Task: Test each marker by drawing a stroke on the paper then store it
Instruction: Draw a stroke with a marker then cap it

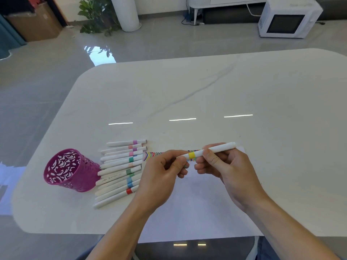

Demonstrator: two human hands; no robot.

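L grip & R grip pinch yellow-band marker over paper.

Both forearms reach forward, the left hand and right hand pinching one marker between them.

home living room: potted plant, microwave.
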